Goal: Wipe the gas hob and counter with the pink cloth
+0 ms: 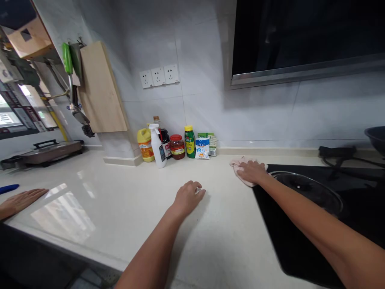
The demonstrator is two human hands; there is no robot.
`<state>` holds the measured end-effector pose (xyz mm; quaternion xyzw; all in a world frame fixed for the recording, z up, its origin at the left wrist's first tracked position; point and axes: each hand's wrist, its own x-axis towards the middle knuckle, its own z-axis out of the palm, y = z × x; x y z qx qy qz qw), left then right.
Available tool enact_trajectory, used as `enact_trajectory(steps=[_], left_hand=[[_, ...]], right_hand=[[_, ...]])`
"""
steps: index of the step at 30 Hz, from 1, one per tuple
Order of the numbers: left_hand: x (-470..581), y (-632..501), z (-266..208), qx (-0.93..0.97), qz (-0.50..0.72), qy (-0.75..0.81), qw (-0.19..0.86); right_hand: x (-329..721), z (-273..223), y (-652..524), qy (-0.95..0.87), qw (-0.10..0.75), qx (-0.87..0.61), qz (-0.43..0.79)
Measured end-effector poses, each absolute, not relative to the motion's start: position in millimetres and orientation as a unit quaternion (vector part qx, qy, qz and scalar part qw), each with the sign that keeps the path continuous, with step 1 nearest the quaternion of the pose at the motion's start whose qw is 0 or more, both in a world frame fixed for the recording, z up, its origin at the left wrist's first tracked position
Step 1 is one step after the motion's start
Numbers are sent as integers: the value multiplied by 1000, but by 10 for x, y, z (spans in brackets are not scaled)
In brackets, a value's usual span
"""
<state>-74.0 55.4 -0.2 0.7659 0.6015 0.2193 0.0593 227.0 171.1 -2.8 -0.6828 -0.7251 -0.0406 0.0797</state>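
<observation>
While the right hand (252, 171) holds a pale pink cloth (236, 163) under its fingers on the table (224, 233), at the far left corner of the black cooktop (272, 228), the left hand (187, 197) shows loosely curled, slightly parted fingers.
</observation>
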Motion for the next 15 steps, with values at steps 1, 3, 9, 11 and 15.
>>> enact_trajectory(steps=[1,3,9,11,15], left_hand=[[-746,566,-10,766,221,601,62],[-756,583,-18,767,224,598,67],[-747,548,-6,771,230,590,71],[-722,516,-8,775,232,583,74],[-647,461,-26,786,231,568,80]], right_hand=[[2241,-34,1601,-727,78,-681,-45],[2194,-63,1308,-741,78,-664,-59],[2199,-247,-41,-821,136,-551,-66],[2268,-305,-492,-835,171,-520,-54],[2471,-334,-1016,-845,174,-505,-34]])
